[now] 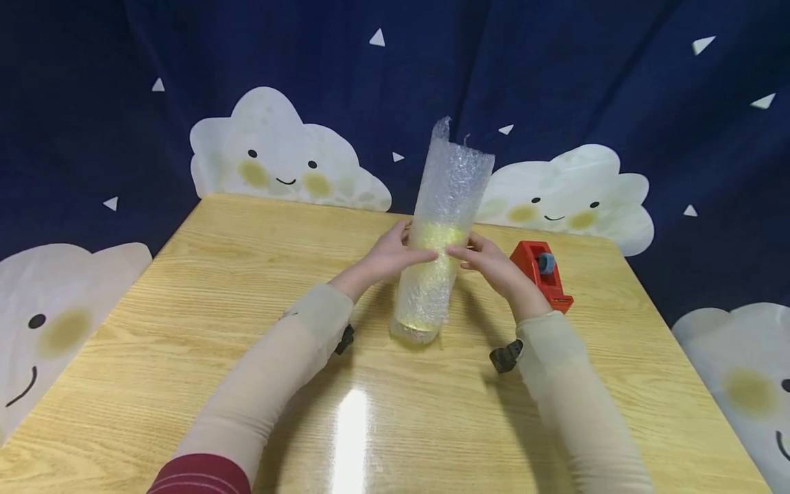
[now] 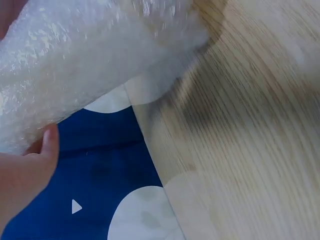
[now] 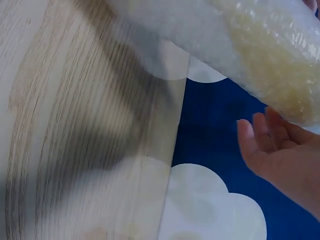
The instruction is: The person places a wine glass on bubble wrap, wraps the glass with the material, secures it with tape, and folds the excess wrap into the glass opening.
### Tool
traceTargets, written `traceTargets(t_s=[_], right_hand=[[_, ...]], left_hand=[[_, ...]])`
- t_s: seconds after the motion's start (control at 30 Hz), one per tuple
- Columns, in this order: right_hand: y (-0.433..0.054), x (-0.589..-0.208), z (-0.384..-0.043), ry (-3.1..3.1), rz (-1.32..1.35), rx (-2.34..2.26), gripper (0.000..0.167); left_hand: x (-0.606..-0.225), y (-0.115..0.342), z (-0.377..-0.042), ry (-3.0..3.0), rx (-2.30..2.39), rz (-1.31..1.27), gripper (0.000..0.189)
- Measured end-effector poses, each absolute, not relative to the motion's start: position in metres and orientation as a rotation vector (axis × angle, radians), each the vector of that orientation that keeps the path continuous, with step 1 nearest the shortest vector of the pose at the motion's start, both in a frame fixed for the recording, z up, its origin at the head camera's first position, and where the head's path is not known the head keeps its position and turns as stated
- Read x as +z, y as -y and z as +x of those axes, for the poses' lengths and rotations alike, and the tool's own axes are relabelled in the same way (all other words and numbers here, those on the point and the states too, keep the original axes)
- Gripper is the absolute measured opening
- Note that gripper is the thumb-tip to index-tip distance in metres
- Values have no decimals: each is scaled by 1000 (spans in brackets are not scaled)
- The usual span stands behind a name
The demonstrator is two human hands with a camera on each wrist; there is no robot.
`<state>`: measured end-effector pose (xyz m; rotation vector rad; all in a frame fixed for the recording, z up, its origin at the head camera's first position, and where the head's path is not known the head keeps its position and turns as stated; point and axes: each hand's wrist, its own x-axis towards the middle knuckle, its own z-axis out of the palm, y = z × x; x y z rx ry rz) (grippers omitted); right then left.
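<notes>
A tall cylinder of clear bubble wrap (image 1: 453, 185) leans slightly to the right above the wooden table, and something yellow shows through its lower half. Its upper end is a loose, ragged open tube; the lower end is close over the tabletop. On its left side my left hand (image 1: 395, 252) grips it, thumb across the front and fingers behind. My right hand (image 1: 490, 264) holds the opposite side at about the same height, its thumb on the front near the other thumb. In the right wrist view, several loosely curled fingers (image 3: 262, 134) show at the wrap's edge.
A red tape dispenser (image 1: 535, 264) with a small blue-grey roll stands just beyond my right wrist. The wooden table (image 1: 247, 274) ends at a dark blue curtain (image 1: 543, 62) with cloud faces. Small black cameras (image 1: 506, 357) hang under both wrists.
</notes>
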<state>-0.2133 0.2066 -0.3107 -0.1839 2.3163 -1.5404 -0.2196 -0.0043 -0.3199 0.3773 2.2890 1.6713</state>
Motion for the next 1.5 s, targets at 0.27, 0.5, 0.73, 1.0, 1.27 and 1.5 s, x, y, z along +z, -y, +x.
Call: traceTargets(t_s=[0.27,0.5,0.73,1.0,1.27,1.5], right_hand=[[-204,-306,-206,-2439,-309,-1590,76],[-197,-306,-203,-2414,-395,-1685,78],[-193,-309,-201,-2501,-450,-1658,77],[-192,-315,-199,-2614,-440,-1529,81],[-191,-323,-199,-2641,-438,-1460,83],[-190,-326,-201,-2665,-513,-1475,83]], left_hand=[[-320,9,-218,-2380,1651,542,92],[-319,16,-218,-2447,1606,664,86],[-325,20,-221,-2434,1625,733,86],[-332,24,-223,-2399,1660,789,85],[-341,23,-222,-2390,1669,813,86],[-341,25,-221,-2385,1680,811,87]])
